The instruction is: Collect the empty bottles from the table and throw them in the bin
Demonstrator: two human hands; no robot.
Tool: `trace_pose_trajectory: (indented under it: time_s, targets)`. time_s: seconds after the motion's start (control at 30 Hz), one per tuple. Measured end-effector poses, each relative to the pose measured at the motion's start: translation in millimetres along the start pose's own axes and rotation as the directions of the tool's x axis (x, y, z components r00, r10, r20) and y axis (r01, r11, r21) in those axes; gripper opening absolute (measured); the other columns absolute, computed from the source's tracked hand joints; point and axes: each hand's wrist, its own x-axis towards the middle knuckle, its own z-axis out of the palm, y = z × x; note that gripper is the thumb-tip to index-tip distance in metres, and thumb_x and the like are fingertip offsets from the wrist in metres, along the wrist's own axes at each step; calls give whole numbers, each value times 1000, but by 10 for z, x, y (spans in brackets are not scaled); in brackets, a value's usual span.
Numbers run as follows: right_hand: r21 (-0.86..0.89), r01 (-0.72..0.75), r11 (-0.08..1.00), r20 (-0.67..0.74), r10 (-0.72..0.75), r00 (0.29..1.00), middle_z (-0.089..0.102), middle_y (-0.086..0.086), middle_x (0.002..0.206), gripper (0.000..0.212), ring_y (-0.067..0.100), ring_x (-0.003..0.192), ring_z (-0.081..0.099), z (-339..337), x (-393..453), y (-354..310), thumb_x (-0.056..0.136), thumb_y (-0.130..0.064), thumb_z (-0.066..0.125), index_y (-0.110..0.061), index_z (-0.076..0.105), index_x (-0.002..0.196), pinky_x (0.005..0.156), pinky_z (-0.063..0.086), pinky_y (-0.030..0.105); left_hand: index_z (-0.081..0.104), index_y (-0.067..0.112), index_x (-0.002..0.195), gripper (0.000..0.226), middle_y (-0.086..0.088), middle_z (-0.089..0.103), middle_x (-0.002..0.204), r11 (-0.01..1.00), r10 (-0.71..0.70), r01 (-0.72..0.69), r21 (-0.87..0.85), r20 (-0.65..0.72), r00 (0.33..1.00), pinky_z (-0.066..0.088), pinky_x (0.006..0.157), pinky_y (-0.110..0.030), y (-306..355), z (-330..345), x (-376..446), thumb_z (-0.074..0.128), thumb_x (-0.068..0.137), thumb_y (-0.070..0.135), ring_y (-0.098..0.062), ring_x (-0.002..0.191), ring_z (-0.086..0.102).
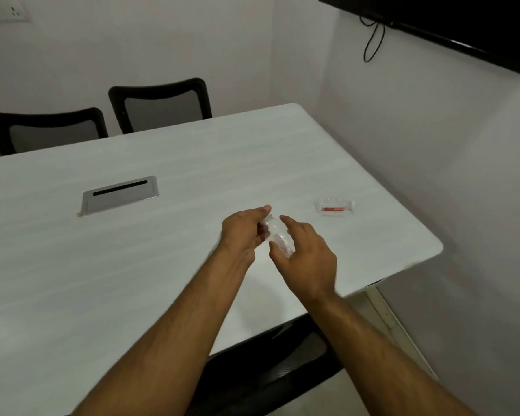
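Note:
A small clear plastic bottle is held between both hands above the white table. My left hand grips its upper end, thumb stretched over the top. My right hand wraps its lower part with the fingers curled around it. A second clear bottle with a red label lies on its side on the table, to the right of and beyond my hands, near the right edge. No bin is in view.
A metal cable flap is set into the tabletop at the left. Two black chairs stand at the far side, and another chair sits under the near edge. A dark screen hangs on the right wall.

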Motion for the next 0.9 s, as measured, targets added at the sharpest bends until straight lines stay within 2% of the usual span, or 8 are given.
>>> trace_pose_trajectory:
  time_s: [0.2,0.33,0.43,0.5,0.57,0.73,0.8,0.9]
  targets:
    - [330,-247,911,132,214,968,68,-17,107,51,5,86,67,-438,98,719,85,-55,68,-36,60,132,73,56,25,73,8,96,11,-7,72,84,996,-7,13,-84,62,998,58,78,-34,-388,713,-156,74,86,11,-20,78,70]
    - [703,-613,359,520,328,789,72,10,100,29,21,72,70,-703,299,1050,92,-34,70,-18,70,116,56,56,31,73,8,100,11,-9,75,95,995,-10,29,-97,193,981,56,84,-37,-492,1062,-122,67,91,9,-20,86,72]
    - [561,-826,-45,823,135,552,71,10,88,33,21,63,68,-888,438,1317,95,-38,61,-9,68,107,50,53,27,71,7,104,14,-11,75,99,997,-24,46,-69,293,956,55,89,-37,-531,1255,-56,63,93,9,-19,86,73]
    - [473,-866,-165,881,64,469,72,8,86,39,18,59,68,-920,536,1520,92,-43,61,-7,67,108,47,53,24,72,7,105,15,-10,77,98,998,-29,48,-50,324,946,55,88,-35,-576,1386,32,61,95,9,-18,86,74]
    - [460,-880,-119,888,73,455,72,9,89,44,18,64,69,-915,660,1701,91,-48,61,-9,68,108,51,55,26,73,7,103,14,-11,77,95,999,-18,33,-43,309,951,56,87,-34,-648,1539,162,61,95,8,-18,85,74]
    - [444,-723,529,674,334,659,77,14,101,44,19,74,70,-772,976,1995,89,-56,64,-16,70,107,64,57,35,74,5,98,10,-10,75,92,998,59,-61,15,114,992,58,84,-30,-891,1924,579,69,89,6,-20,84,71]
    - [460,-697,550,608,378,698,76,18,95,44,20,66,67,-710,1106,2090,90,-52,66,-10,70,102,57,53,34,74,6,95,8,-9,74,86,1000,9,-6,-21,133,991,58,76,-27,-922,2055,754,68,90,6,-20,81,71]
    - [452,-815,363,727,379,572,75,14,89,52,23,66,67,-689,1288,2297,89,-57,64,-9,71,107,56,52,31,73,8,93,11,-8,75,86,996,-77,83,-17,239,968,57,77,-27,-923,2177,1001,63,93,6,-16,73,75]
